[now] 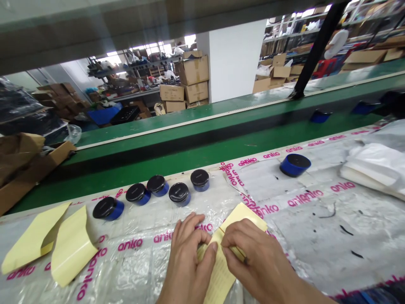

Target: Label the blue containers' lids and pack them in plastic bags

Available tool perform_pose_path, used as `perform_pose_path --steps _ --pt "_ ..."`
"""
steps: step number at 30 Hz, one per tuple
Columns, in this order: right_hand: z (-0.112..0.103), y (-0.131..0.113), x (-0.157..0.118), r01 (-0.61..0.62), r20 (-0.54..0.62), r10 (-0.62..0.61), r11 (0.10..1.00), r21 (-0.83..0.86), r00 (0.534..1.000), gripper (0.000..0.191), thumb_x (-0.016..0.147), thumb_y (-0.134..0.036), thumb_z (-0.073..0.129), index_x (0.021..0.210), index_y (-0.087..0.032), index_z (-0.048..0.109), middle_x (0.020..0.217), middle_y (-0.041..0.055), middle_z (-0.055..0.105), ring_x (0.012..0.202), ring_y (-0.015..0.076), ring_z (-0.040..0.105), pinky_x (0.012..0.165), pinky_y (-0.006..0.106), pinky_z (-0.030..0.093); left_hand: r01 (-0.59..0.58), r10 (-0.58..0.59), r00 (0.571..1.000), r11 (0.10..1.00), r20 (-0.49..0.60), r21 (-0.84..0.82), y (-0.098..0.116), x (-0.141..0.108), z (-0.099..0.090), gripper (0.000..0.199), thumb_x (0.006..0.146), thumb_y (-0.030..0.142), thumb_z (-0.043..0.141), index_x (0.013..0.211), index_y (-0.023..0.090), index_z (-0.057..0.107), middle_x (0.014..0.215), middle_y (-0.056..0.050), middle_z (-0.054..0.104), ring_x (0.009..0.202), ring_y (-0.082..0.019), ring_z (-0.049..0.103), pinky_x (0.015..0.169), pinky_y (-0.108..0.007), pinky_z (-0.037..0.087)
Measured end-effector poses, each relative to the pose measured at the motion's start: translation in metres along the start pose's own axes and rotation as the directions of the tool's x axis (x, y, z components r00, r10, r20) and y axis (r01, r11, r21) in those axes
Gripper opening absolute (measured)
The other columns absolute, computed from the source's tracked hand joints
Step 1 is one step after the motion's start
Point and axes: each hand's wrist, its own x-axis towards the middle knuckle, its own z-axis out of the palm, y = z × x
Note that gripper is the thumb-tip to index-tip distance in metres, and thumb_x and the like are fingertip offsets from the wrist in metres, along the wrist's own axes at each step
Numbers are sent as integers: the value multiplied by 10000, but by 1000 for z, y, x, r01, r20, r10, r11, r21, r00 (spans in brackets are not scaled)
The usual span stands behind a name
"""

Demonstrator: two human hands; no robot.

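Observation:
A yellow printed sheet that looks like sticker backing lies slanted on the plastic-covered table in front of me. My left hand grips its left edge, thumb on top. Over the sheet's middle, my right hand has its fingers pinched together; a thin brown edge shows beside the fingertips, but what they hold is hidden. Beyond my hands stand several round blue pieces with glossy black tops, among them one piece close to my left hand and another piece just behind it.
Two curled yellow sheets lie at the left. Another blue-and-black piece sits right of centre, near white foam sheets. Behind the table runs a green conveyor carrying more blue pieces. A dark post rises at its far side.

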Motion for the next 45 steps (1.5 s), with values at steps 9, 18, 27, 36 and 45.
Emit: perform_pose_path --steps 9,18,27,36,45 --pt "-1 1 3 -101 169 92 994 42 981 154 856 -61 495 809 -208 500 841 26 601 811 200 551 693 336 419 -9 7 993 1000 -120 -10 3 -2 11 116 771 175 609 834 252 549 1385 -66 564 1387 -301 419 1179 -652 218" --pt "-13 2 8 -216 245 168 959 184 955 145 945 -135 448 867 -221 534 924 18 617 894 181 564 764 328 437 6 -6 997 1000 -78 -1 6 -1 8 150 754 155 612 847 259 555 1374 -54 565 1389 -298 415 1183 -651 198" --pt "-11 7 3 -182 266 175 983 3 948 118 838 -123 571 884 -231 579 949 8 645 916 198 599 746 324 435 -10 10 996 1000 -87 -4 3 -2 9 143 755 160 616 842 253 552 1385 -68 560 1375 -314 431 1162 -670 234" --pt "-7 2 7 -135 232 136 991 -20 963 134 814 -74 533 798 -205 553 828 7 617 793 174 581 678 302 399 -44 45 992 999 -115 10 2 -2 11 183 738 129 606 847 252 525 1358 -53 575 1361 -296 452 1163 -664 241" --pt "-9 -2 9 -186 256 165 981 60 953 137 812 -77 518 780 -210 531 855 4 621 831 177 575 712 304 412 -27 28 998 999 -58 24 5 -1 7 136 786 170 604 866 252 530 1363 -76 564 1393 -300 410 1171 -663 224"
